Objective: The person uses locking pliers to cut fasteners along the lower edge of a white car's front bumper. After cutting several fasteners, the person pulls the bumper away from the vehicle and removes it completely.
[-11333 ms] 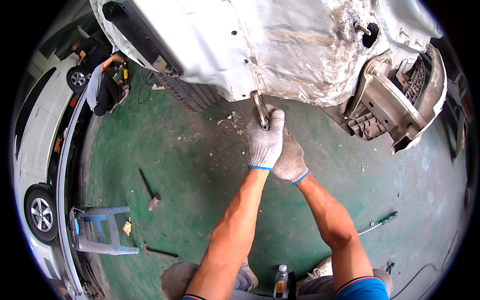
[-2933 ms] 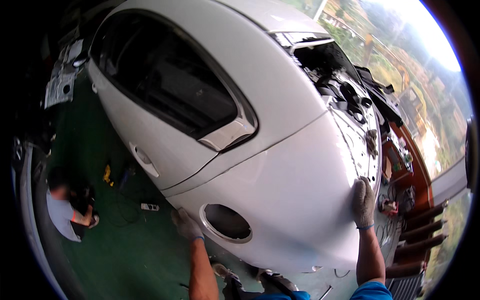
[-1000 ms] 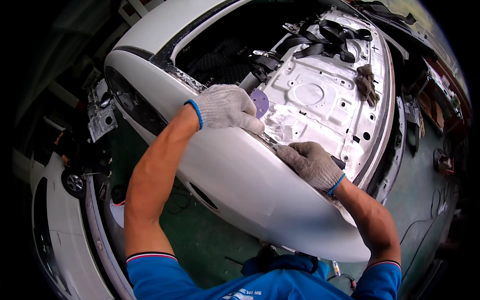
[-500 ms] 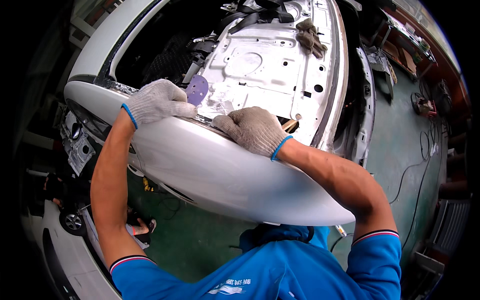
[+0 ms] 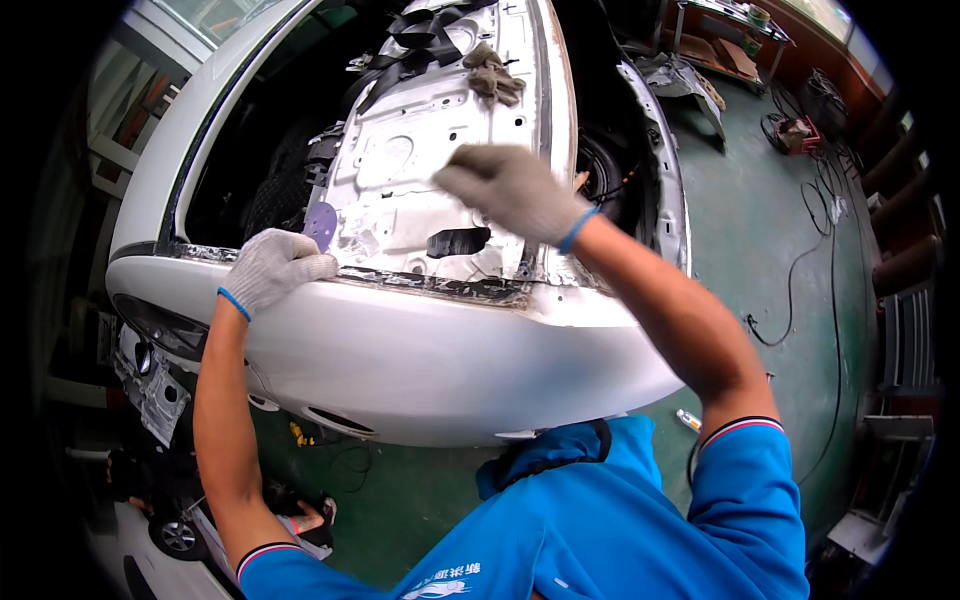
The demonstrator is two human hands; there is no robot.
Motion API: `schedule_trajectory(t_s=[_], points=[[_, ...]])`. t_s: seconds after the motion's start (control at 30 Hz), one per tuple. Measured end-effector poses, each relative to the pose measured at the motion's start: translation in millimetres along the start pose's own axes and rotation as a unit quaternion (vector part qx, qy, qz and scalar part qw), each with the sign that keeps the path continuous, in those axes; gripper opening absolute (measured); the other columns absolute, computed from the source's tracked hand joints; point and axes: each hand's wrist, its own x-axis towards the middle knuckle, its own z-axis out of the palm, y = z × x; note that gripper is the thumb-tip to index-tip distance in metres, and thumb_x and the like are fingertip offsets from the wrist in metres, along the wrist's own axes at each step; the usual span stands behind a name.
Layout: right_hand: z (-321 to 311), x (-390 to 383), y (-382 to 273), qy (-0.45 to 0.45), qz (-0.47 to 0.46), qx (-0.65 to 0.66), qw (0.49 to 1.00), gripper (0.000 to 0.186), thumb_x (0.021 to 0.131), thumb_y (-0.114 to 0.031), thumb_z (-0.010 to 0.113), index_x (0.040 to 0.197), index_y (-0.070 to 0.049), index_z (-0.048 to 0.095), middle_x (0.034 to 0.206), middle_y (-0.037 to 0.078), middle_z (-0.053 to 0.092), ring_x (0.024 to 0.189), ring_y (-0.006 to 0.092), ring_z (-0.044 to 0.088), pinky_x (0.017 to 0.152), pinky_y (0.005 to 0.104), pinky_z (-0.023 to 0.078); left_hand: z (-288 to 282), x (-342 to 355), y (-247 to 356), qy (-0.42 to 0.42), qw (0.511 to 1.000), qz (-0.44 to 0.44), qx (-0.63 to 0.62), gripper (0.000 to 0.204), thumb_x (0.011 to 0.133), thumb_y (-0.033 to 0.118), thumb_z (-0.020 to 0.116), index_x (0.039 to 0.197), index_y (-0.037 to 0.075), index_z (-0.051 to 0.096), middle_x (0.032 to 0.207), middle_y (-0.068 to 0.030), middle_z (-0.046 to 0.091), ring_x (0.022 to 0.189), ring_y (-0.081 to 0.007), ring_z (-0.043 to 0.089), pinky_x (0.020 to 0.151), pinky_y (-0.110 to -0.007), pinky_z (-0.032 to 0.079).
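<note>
My left hand (image 5: 268,272), in a pale knit glove, has its fingers curled over the top edge of the white car's rear panel (image 5: 430,365), where the paint and seam are rough. A purple sanding disc (image 5: 320,224) lies just beyond it on the white inner sheet metal (image 5: 380,180). My gloved right hand (image 5: 505,195) is raised over that metal, smeared by motion, its fingers bent; whether it holds anything I cannot tell. An irregular opening (image 5: 455,242) is below it. Farther along lie dark straps (image 5: 420,35) and brown gloves (image 5: 492,75).
A cluttered workbench (image 5: 735,25) and loose body parts (image 5: 680,85) stand at the upper right, above coiled hoses (image 5: 825,205) on the green floor. At the lower left are a co-worker (image 5: 305,525), another white car (image 5: 145,555) and a removed panel (image 5: 150,390).
My right hand has left the panel edge and risen over the inner metal, uncovering the opening. My left hand remains on the edge. The view has turned from the car's side to its rear.
</note>
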Motion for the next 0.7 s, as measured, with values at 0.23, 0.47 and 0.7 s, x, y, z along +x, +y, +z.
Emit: schedule_trajectory(t_s=[0.23, 0.47, 0.7], points=[[-76, -68, 70, 0.072, 0.023, 0.018, 0.997, 0.033, 0.098, -0.031, 0.073, 0.106, 0.001, 0.075, 0.088, 0.01, 0.076, 0.077, 0.0178, 0.071, 0.074, 0.0332, 0.058, 3, 1, -1, 0.001, 1.0, -0.025, -0.002, 0.047, 0.083, 0.046, 0.076, 0.075, -0.001, 0.076, 0.059, -0.017, 0.058, 0.057, -0.0251, 0.06, 0.061, -0.04, 0.049], [-69, -96, 107, 0.041, 0.074, -0.056, 0.995, 0.03, 0.097, -0.03, 0.074, 0.111, -0.003, 0.076, 0.092, 0.015, 0.077, 0.081, 0.0276, 0.074, 0.079, 0.0366, 0.057, 3, 2, -6, 0.02, 1.0, -0.01, 0.01, 0.047, 0.079, 0.045, 0.076, 0.076, -0.002, 0.077, 0.062, -0.0178, 0.062, 0.058, -0.0263, 0.063, 0.06, -0.04, 0.049], [-81, -109, 135, -0.105, 0.164, 0.085, 0.977, 0.046, 0.098, -0.036, 0.075, 0.125, 0.002, 0.074, 0.113, 0.014, 0.077, 0.101, 0.0195, 0.071, 0.094, 0.0357, 0.055, 5, 5, -5, 0.016, 1.0, -0.015, 0.006, 0.045, 0.077, 0.043, 0.077, 0.078, -0.002, 0.078, 0.066, -0.0175, 0.067, 0.061, -0.026, 0.067, 0.061, -0.038, 0.051]])
